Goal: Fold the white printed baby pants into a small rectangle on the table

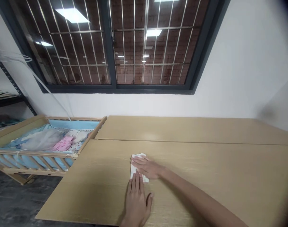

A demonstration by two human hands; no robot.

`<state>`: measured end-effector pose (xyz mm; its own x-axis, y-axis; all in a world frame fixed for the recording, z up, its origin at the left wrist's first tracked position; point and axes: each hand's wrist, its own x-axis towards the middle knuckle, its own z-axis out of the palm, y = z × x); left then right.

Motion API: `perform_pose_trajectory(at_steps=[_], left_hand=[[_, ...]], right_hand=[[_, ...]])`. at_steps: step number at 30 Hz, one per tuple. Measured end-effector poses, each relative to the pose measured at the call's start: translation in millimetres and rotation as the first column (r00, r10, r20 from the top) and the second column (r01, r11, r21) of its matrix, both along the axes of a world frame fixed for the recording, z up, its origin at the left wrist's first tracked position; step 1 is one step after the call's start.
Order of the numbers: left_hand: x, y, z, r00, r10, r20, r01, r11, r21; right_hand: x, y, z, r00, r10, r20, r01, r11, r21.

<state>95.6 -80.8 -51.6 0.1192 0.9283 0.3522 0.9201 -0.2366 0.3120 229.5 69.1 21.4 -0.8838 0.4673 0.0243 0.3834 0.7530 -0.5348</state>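
Observation:
A small folded white cloth (137,156) lies on the light wooden table (205,170), near its left side. My right hand (147,167) rests flat across the cloth, fingers stretched out and pointing left. Just below it, my left hand (136,201) lies palm down on the table, fingers straight and together, with the fingertips touching the cloth's near edge. Most of the cloth is hidden under the two hands.
A wooden baby crib (39,151) with blue padding and bundled fabrics stands left of the table. A dark barred window (115,47) fills the wall behind. A black metal shelf (6,94) is at the far left. Dark floor (16,205) shows below the crib.

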Motion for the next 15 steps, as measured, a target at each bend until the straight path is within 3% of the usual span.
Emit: perform_pose_trajectory(at_steps=[4, 7, 11, 13, 15], left_hand=[[3.8, -2.9, -7.1, 0.997, 0.022, -0.078, -0.012, 0.991, 0.135], [-2.2, 1.9, -4.3, 0.996, 0.019, -0.09, -0.005, 0.987, 0.158], [-37.5, 28.9, 22.9, 0.997, -0.072, -0.027, 0.073, 0.996, 0.047], [-57.0, 47.8, 41.1, 0.997, 0.068, -0.03, -0.07, 0.995, -0.069], [-66.7, 65.3, 55.5, 0.973, 0.215, -0.077, -0.226, 0.957, -0.183]], right_hand=[[8.8, 50.9, -5.2, 0.981, -0.135, 0.142, 0.134, 0.991, 0.017], [9.6, 64.2, -9.8, 0.969, -0.184, 0.163, 0.188, 0.982, -0.007], [12.4, 49.7, -12.8, 0.96, -0.273, 0.057, 0.27, 0.961, 0.065], [13.1, 37.3, -13.5, 0.932, -0.359, -0.046, 0.362, 0.926, 0.105], [11.5, 27.0, -15.3, 0.894, -0.424, -0.142, 0.436, 0.897, 0.066]])
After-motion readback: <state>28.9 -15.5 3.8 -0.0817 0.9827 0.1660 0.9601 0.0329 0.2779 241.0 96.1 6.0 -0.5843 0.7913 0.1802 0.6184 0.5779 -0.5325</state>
